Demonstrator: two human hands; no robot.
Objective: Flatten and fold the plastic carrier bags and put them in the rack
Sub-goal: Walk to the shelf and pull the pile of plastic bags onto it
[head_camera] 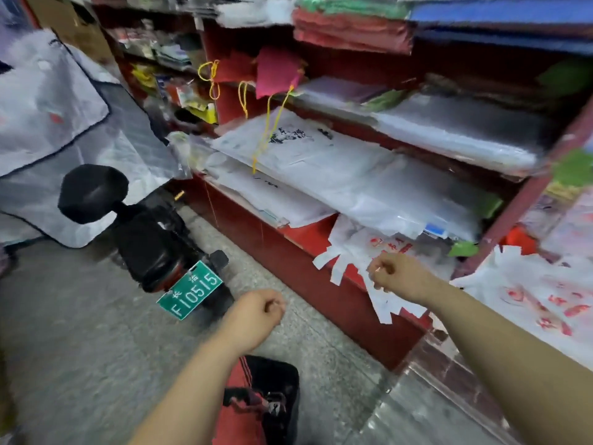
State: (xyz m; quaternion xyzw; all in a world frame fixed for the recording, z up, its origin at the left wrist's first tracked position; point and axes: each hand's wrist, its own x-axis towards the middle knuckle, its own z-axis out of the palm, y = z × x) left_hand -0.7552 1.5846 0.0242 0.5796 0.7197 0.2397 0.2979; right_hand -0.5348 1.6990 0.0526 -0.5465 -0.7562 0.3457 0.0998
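A bundle of white carrier bags (356,248) with red print lies in the lowest shelf of the red rack (288,252), its cut handles hanging over the front edge. My right hand (393,273) is curled at those handles and seems to grip them. My left hand (261,311) hangs lower left over the floor in a fist, with nothing in it. More white red-printed bags (545,293) lie heaped on the counter at the right.
Stacks of white and clear bags (337,168) fill the shelves above. A black scooter (150,232) with a green plate stands close on the left. A red and black bag (260,399) sits on the floor below my arms. Grey sheeting (48,101) hangs far left.
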